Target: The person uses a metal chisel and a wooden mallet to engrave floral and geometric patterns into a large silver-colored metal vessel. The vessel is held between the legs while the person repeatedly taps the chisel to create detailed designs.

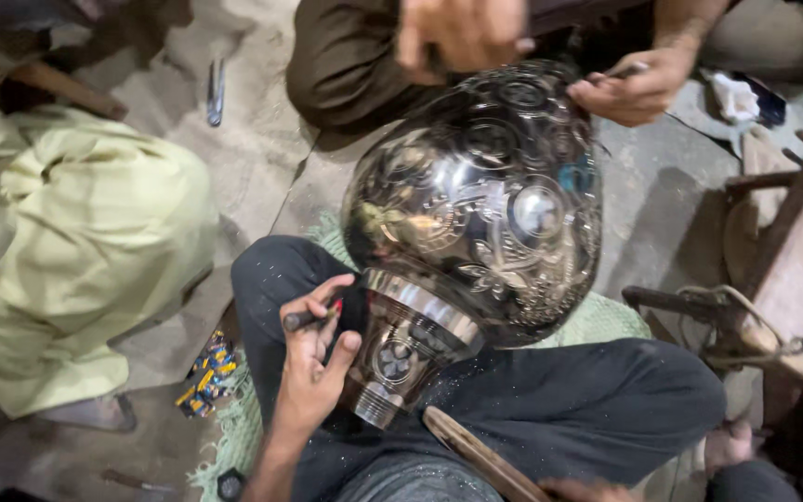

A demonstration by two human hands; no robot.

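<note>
Your left hand (313,358) pinches a small engraving tool (307,318) against the neck of the metal vase (476,214) lying across your lap; your right hand is barely in view at the bottom edge, so I cannot tell its grip. On that polished, curved surface the tip could skid and scratch the finished engraved medallions. Another person's hands (462,33) work its far end, so any push from there could jolt your line.

Small crumpled wrapper (206,370) on floor, just left of my left knee, beside green mat (234,418): blue, yellow, orange, dark patches. No labels, signs or screens that I can see.
</note>
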